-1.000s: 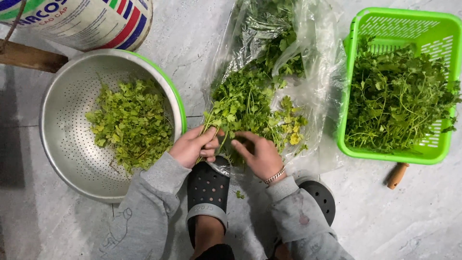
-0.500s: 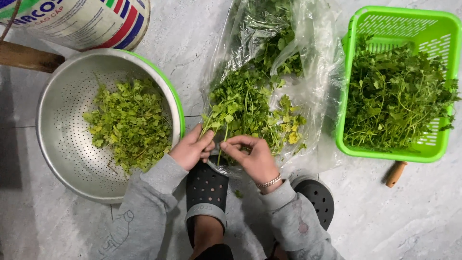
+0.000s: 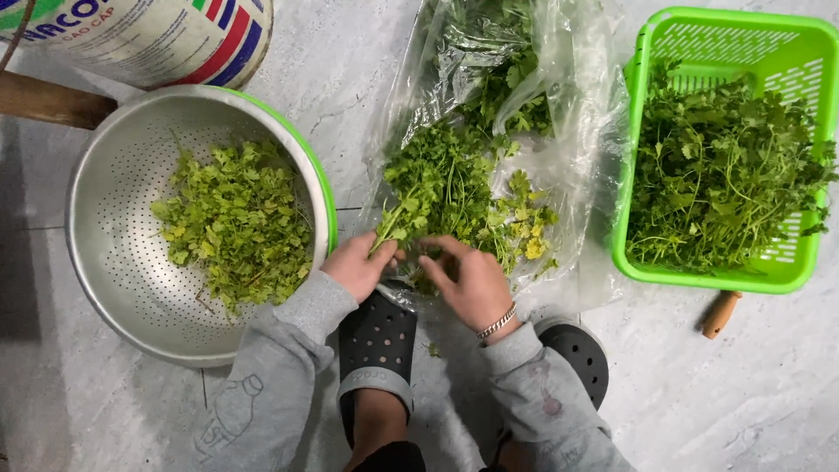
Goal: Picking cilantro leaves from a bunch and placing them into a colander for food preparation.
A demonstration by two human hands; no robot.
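left hand (image 3: 357, 267) pinching herb sprig (image 3: 391, 229) shut; right hand (image 3: 468, 281) fingers curled on herbs (image 3: 446, 188), centre on plastic bag (image 3: 572, 166); risk: leaves dropping to floor (image 3: 743, 393) short of colander (image 3: 122, 288) at left, grip loose

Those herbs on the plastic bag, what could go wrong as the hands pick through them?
The yellowed leaves lie touching the green herbs, so some may slip through. The plastic bag is loose on the floor by the shoes; sprigs could spill off. The left hand pinches stems that might snap.
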